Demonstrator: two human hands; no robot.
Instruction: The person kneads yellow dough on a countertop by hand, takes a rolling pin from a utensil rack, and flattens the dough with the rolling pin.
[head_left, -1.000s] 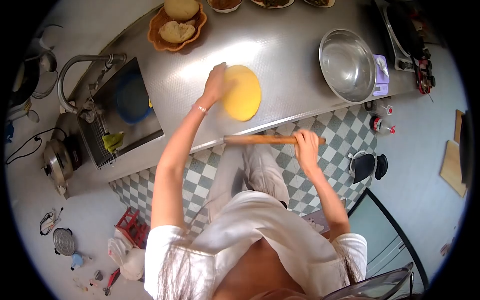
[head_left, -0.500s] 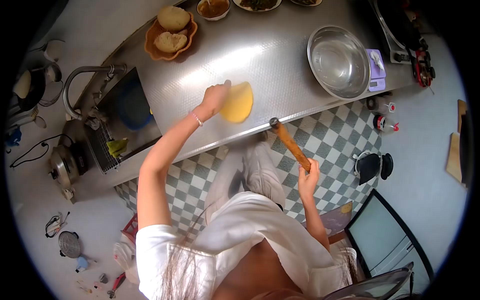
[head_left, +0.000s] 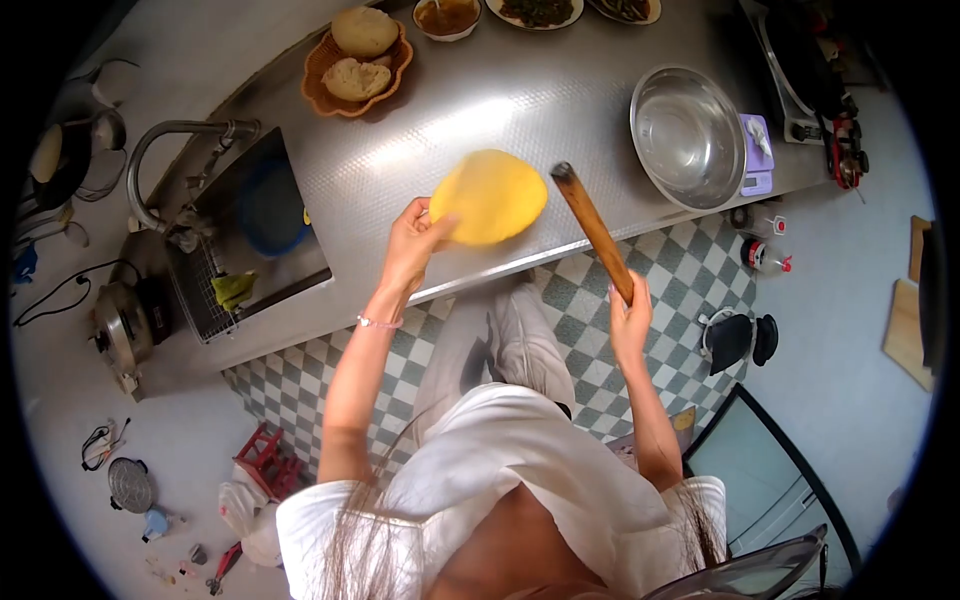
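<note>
My left hand (head_left: 412,240) pinches the left edge of a flat yellow dough round (head_left: 492,198) between thumb and fingers, over the steel counter (head_left: 560,120). Whether the round touches the counter is hard to tell. In my right hand (head_left: 630,312) is the lower end of a wooden rolling pin (head_left: 596,228), its fingers wrapped round it. The pin tilts up and to the left, and its dark far end is over the counter, just right of the dough, not touching it.
A metal bowl (head_left: 688,138) and purple scale (head_left: 757,155) stand at the right, near a stove (head_left: 790,75). A wicker basket (head_left: 318,80) with buns, a sauce bowl (head_left: 447,35) and dishes line the back. The sink (head_left: 215,265) with its faucet (head_left: 135,165) lies left.
The dough round was partly under my left hand and now shows whole, held by its edge. The rolling pin swung from level to steeply tilted, its far end rising over the counter.
</note>
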